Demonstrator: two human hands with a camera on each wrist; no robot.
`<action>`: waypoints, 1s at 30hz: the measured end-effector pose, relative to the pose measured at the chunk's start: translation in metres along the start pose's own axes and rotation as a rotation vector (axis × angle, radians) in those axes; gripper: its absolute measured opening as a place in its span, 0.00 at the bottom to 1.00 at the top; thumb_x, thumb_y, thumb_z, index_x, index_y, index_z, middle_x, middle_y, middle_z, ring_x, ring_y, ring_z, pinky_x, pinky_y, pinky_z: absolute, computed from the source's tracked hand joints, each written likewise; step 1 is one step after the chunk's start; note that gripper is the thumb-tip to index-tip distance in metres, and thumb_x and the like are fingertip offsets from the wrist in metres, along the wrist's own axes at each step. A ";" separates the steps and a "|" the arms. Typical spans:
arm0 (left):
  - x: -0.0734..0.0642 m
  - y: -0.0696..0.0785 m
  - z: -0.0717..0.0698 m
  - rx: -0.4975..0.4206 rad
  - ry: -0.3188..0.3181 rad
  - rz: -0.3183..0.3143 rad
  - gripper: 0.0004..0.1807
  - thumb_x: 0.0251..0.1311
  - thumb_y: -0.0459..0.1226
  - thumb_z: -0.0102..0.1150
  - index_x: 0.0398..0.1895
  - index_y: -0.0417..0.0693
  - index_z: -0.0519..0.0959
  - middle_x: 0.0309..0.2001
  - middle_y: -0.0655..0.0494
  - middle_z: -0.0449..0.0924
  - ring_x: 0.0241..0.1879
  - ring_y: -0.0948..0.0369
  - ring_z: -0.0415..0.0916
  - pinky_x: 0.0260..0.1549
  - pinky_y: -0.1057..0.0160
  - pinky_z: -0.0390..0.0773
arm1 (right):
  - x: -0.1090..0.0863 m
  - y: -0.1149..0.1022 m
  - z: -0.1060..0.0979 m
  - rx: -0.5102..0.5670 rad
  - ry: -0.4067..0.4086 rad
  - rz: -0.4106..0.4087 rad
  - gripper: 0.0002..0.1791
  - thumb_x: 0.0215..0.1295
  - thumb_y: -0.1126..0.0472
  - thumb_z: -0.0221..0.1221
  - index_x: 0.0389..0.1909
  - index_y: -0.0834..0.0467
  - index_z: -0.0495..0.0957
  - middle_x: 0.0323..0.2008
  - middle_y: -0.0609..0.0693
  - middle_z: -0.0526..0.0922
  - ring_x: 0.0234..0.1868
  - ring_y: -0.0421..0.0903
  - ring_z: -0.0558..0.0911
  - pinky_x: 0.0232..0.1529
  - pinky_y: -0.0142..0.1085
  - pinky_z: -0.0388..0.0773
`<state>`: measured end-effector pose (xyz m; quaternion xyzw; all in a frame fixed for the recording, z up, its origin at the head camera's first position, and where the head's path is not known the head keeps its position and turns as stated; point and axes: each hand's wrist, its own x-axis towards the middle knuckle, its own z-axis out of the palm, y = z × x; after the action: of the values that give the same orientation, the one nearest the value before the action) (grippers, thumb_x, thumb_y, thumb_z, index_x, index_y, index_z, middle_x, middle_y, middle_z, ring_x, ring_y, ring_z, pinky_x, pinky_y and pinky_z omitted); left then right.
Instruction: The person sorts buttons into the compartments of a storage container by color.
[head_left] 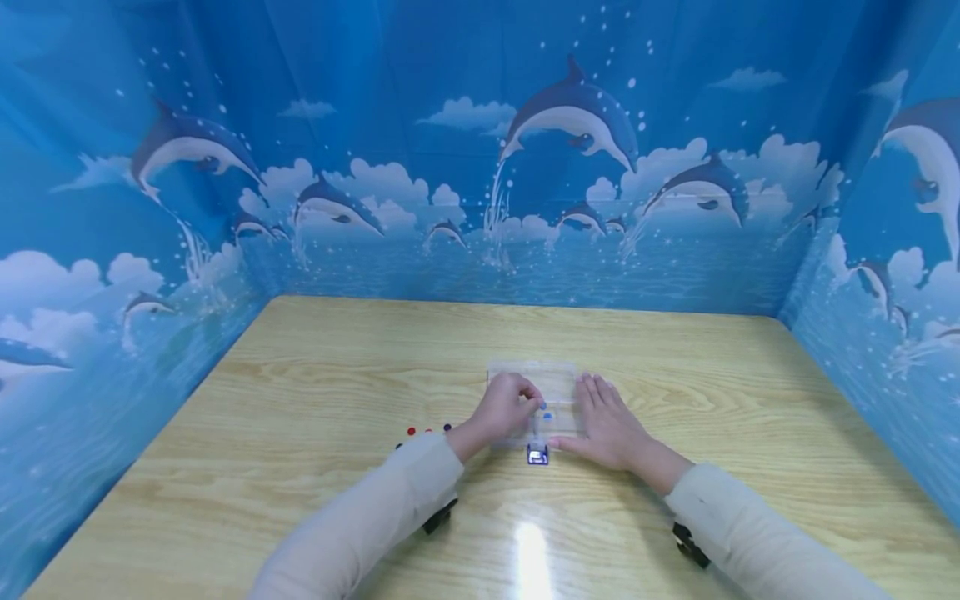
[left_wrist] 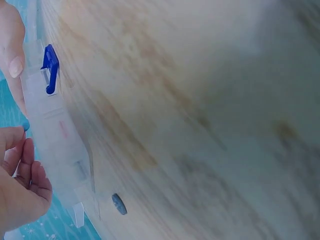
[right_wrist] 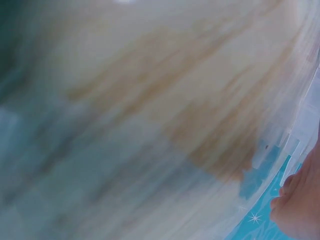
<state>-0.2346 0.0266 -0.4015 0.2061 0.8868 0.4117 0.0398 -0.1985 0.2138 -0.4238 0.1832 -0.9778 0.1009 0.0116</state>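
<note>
A clear plastic box (head_left: 558, 425) with a blue latch (head_left: 537, 455) at its front lies on the table. Over the box, my left hand (head_left: 510, 406) pinches a small round blue piece (left_wrist: 26, 126) between thumb and fingertips. Another small blue piece (head_left: 547, 416) shows in the box, just below the pinched one. My right hand (head_left: 611, 425) rests along the box's right side, its fingers stretched forward and the thumb towards the front edge. In the right wrist view only part of the right hand (right_wrist: 300, 200) shows, at the lower right edge beside the clear plastic.
Left of the box, small loose pieces lie on the wood-grain table (head_left: 315, 400): a red piece (head_left: 412, 431), a dark blue piece (head_left: 447, 427) and others partly behind the left sleeve. A dolphin-print curtain (head_left: 450, 125) stands behind the table and along its sides.
</note>
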 end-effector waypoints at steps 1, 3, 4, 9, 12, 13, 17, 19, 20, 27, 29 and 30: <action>0.000 0.000 0.000 0.004 -0.002 -0.002 0.03 0.55 0.30 0.60 0.28 0.40 0.83 0.33 0.50 0.83 0.29 0.65 0.73 0.37 0.68 0.76 | 0.000 0.000 0.000 0.001 -0.002 0.000 0.56 0.57 0.32 0.51 0.66 0.75 0.48 0.68 0.73 0.50 0.70 0.67 0.50 0.69 0.55 0.48; 0.000 0.001 0.000 0.011 -0.005 -0.009 0.03 0.55 0.30 0.60 0.28 0.41 0.83 0.34 0.50 0.82 0.30 0.65 0.73 0.37 0.68 0.75 | 0.000 0.000 0.000 0.005 -0.008 0.004 0.56 0.57 0.32 0.51 0.66 0.75 0.48 0.68 0.72 0.49 0.70 0.67 0.49 0.69 0.55 0.47; 0.000 0.001 0.000 0.014 -0.005 -0.010 0.03 0.55 0.30 0.60 0.28 0.41 0.83 0.35 0.51 0.82 0.31 0.64 0.73 0.38 0.67 0.75 | 0.000 0.000 0.000 0.008 -0.011 0.005 0.56 0.57 0.32 0.51 0.66 0.75 0.47 0.68 0.72 0.49 0.70 0.67 0.49 0.69 0.56 0.47; 0.000 0.001 -0.001 0.006 -0.007 -0.019 0.04 0.55 0.30 0.59 0.29 0.42 0.83 0.36 0.51 0.82 0.29 0.64 0.74 0.39 0.66 0.76 | 0.000 0.000 0.000 0.003 -0.012 0.002 0.56 0.58 0.32 0.51 0.66 0.75 0.47 0.68 0.72 0.49 0.70 0.67 0.49 0.69 0.56 0.47; -0.001 -0.001 -0.003 -0.013 -0.005 -0.030 0.04 0.55 0.30 0.59 0.30 0.42 0.83 0.36 0.51 0.82 0.30 0.64 0.76 0.40 0.65 0.77 | 0.000 0.000 0.000 -0.001 -0.002 -0.003 0.56 0.57 0.32 0.51 0.66 0.75 0.48 0.68 0.73 0.50 0.70 0.67 0.50 0.69 0.56 0.47; -0.001 -0.002 -0.004 -0.019 -0.004 -0.031 0.04 0.55 0.31 0.59 0.30 0.43 0.83 0.36 0.52 0.82 0.32 0.63 0.77 0.42 0.63 0.78 | 0.000 0.000 0.000 -0.002 -0.002 -0.001 0.56 0.57 0.32 0.51 0.66 0.75 0.48 0.68 0.72 0.50 0.70 0.67 0.50 0.69 0.55 0.47; -0.004 -0.007 -0.009 -0.018 0.014 0.004 0.04 0.55 0.32 0.59 0.30 0.43 0.83 0.34 0.53 0.82 0.40 0.60 0.77 0.49 0.57 0.75 | -0.001 0.000 -0.001 0.002 0.002 0.005 0.56 0.57 0.32 0.51 0.66 0.75 0.47 0.68 0.73 0.50 0.70 0.67 0.50 0.69 0.55 0.47; -0.006 -0.009 -0.012 -0.015 0.024 0.033 0.04 0.54 0.32 0.60 0.29 0.42 0.83 0.33 0.53 0.82 0.41 0.58 0.77 0.50 0.56 0.75 | -0.001 -0.001 -0.001 0.002 0.001 0.009 0.56 0.57 0.32 0.51 0.66 0.75 0.47 0.68 0.72 0.50 0.70 0.67 0.50 0.69 0.55 0.47; -0.007 -0.010 -0.013 -0.014 0.029 0.043 0.04 0.54 0.32 0.60 0.29 0.42 0.83 0.32 0.53 0.82 0.40 0.58 0.77 0.50 0.56 0.75 | -0.001 -0.001 -0.001 0.004 0.003 0.009 0.56 0.57 0.32 0.51 0.66 0.75 0.47 0.68 0.73 0.50 0.70 0.67 0.50 0.69 0.55 0.47; -0.013 -0.020 -0.022 -0.009 0.044 0.051 0.04 0.54 0.34 0.61 0.30 0.42 0.83 0.33 0.53 0.82 0.39 0.59 0.76 0.48 0.55 0.74 | -0.001 -0.001 -0.001 0.004 -0.001 0.011 0.56 0.57 0.32 0.51 0.66 0.75 0.47 0.68 0.72 0.50 0.70 0.67 0.50 0.70 0.55 0.46; -0.014 -0.023 -0.025 -0.005 0.037 0.045 0.05 0.55 0.36 0.60 0.30 0.44 0.83 0.33 0.54 0.82 0.38 0.61 0.76 0.45 0.58 0.75 | -0.001 -0.001 0.000 0.003 -0.001 0.010 0.56 0.57 0.32 0.51 0.66 0.75 0.47 0.68 0.72 0.50 0.70 0.67 0.50 0.70 0.55 0.46; -0.015 -0.024 -0.027 -0.003 0.036 0.051 0.05 0.56 0.36 0.60 0.30 0.44 0.83 0.33 0.54 0.82 0.37 0.61 0.76 0.44 0.59 0.75 | -0.001 -0.001 0.000 0.002 -0.001 0.008 0.56 0.57 0.32 0.51 0.66 0.75 0.47 0.68 0.72 0.50 0.70 0.67 0.50 0.70 0.55 0.46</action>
<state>-0.2353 -0.0126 -0.4030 0.2212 0.8811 0.4177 0.0138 -0.1979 0.2136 -0.4236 0.1794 -0.9784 0.1019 0.0107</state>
